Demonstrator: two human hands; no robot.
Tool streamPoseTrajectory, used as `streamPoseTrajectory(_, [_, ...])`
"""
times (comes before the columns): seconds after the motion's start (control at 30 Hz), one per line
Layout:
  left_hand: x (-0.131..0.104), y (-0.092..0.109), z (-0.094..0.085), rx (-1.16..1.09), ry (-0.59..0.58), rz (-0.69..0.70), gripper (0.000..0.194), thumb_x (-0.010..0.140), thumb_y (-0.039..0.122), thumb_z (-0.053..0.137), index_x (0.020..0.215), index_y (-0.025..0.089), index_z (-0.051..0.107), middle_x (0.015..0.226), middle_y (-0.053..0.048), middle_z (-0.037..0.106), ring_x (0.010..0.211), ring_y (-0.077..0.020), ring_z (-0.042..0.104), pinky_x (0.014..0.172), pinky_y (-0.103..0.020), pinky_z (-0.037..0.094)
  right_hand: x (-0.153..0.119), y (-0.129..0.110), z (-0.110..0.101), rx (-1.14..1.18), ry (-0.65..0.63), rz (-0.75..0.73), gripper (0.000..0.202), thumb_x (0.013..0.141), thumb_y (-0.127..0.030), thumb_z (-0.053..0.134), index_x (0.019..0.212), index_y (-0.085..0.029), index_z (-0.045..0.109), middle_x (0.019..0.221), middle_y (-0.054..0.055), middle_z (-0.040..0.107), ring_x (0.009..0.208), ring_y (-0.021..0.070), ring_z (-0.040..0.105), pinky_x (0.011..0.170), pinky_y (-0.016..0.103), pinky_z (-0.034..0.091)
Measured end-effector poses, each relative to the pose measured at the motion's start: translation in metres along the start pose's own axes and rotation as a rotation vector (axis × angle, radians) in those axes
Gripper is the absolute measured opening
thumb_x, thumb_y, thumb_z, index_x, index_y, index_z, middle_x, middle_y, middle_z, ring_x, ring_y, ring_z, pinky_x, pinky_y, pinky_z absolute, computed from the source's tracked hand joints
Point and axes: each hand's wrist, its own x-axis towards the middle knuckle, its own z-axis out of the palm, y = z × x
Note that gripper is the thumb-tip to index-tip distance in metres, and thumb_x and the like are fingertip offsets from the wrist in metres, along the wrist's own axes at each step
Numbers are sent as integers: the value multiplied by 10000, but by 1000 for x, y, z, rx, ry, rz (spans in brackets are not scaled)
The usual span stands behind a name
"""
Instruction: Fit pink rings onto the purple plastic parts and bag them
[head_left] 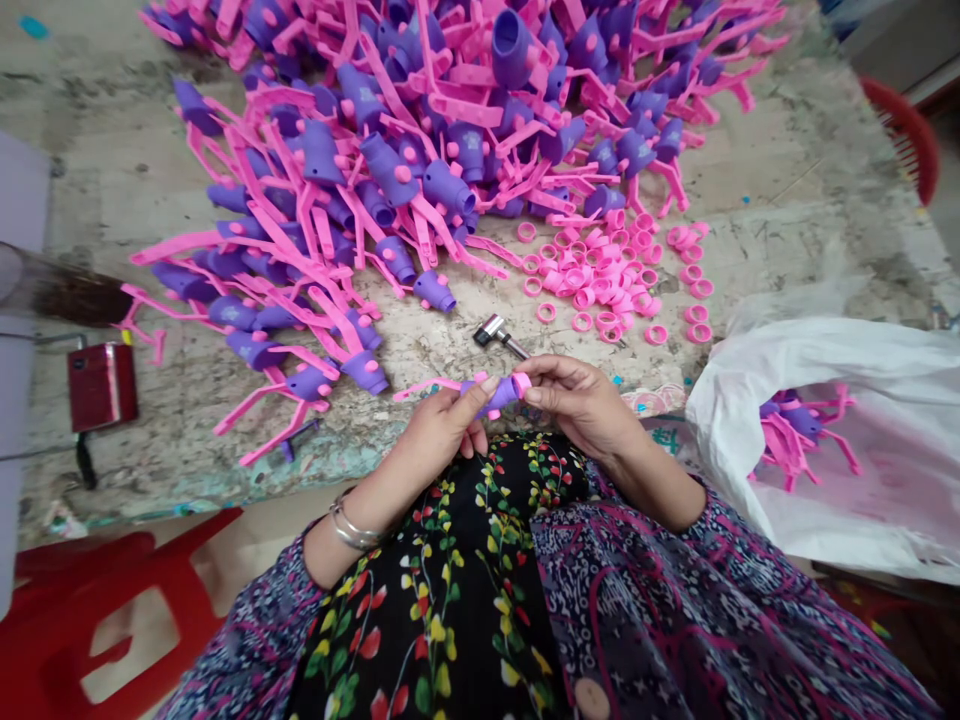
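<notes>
Between my two hands, near the table's front edge, lies a purple plastic piece with pink arms. My left hand is closed round its left part, where a long pink arm sticks out past the fingers. With thumb and fingers my right hand pinches a pink ring at the piece's right end. Whether the ring is fully seated I cannot tell. Just beyond the hands lies a small hammer-like metal tool with a dark end. A heap of loose pink rings sits behind it.
A large pile of purple and pink pieces covers the table's far side. At right stands an open white bag with several pieces inside. A dark red box-like device is at left, above a red plastic stool.
</notes>
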Motion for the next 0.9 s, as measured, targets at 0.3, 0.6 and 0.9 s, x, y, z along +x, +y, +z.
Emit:
streamPoseTrajectory(0.3, [0,4,3,25,81,5,626,826,713,413,532,183,565,448,-15,577,413,-116,485,495,-254,388,3,5,-1,-33,-21,-63,242,662,-195,831,882,-268,759,823,-36,719,758,92,642,779,247,522])
streamPoseTrajectory(0.6, [0,-2,4,88,149,52,581,856,672,406,582,188,572,448,3,565,434,-130,499,517,-262,396,6,9,-1,-64,-44,-128,256,670,-188,834,899,-276,759,833,-38,729,751,83,656,774,236,537])
streamPoseTrajectory(0.9, [-1,0,5,298,271,113,624,877,660,378,466,205,494,437,6,481,539,-160,507,620,-296,379,3,4,2,-307,11,-303,239,701,-200,814,912,-301,770,831,-16,668,773,113,642,747,267,558])
